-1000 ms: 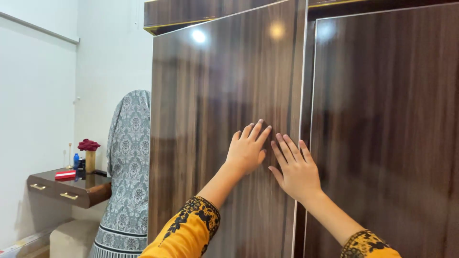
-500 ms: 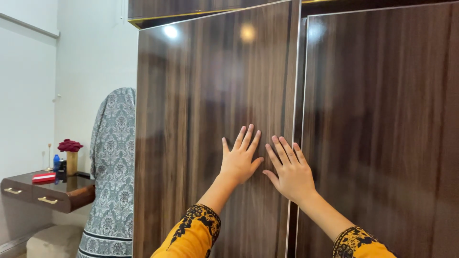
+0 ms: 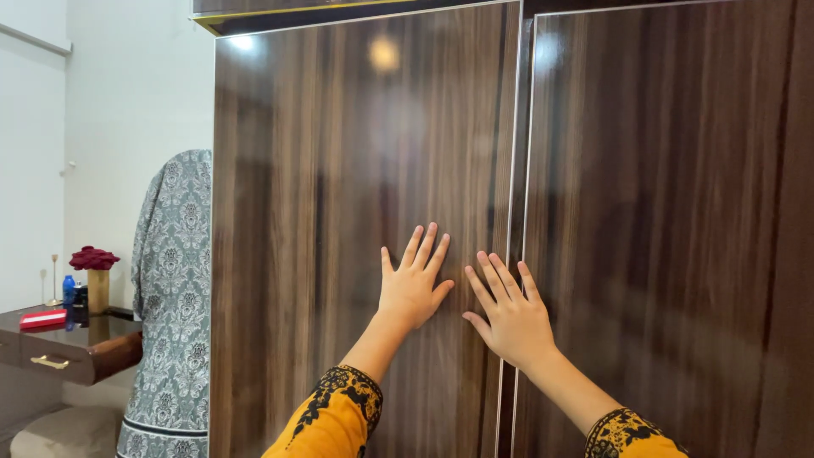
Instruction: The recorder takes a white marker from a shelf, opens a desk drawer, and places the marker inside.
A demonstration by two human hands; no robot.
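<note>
A tall wardrobe of glossy dark wood grain fills most of the view – its left door [image 3: 356,212] and right door [image 3: 670,220] stand side by side, parted by a narrow vertical seam with pale edging. Ceiling lights glare off the upper part of both panels. To the left of the wardrobe hangs a grey patterned cloth [image 3: 170,297], draped from about head height down to the bottom of the frame, just beside the left door's outer edge. Further left, against the white wall, a dark tabletop [image 3: 51,339] with a gold drawer handle carries a brass vase of dark red flowers [image 3: 95,276], a small blue bottle and a flat red box [image 3: 41,319].

Both hands are spread flat and grasp nothing. The left hand [image 3: 413,284] presses its palm on the left door, fingers fanned upward. The right hand [image 3: 507,314] lies on the same door at its right edge, close by the seam – the two hands near each other, not touching. Mustard sleeves with black embroidered cuffs cover both forearms
</note>
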